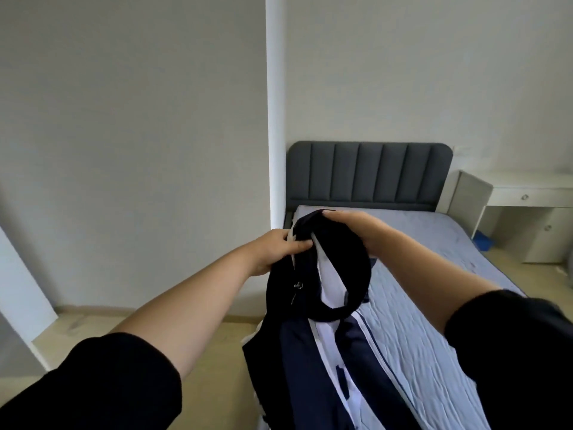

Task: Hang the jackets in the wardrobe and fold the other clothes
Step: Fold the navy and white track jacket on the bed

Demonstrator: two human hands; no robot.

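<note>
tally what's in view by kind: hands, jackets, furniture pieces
hands: 2, left hand and right hand, both gripping the collar
jackets: 1, navy and white jacket
furniture: 2, bed and white desk
total: 5

Navy-and-white jacket [313, 352] hangs upright, dark collar looped open on top, beside bed.

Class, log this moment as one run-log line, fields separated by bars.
left hand: grips jacket collar | right hand: grips collar top | jacket: held up, hanging beside bed | hanger: none visible
</note>
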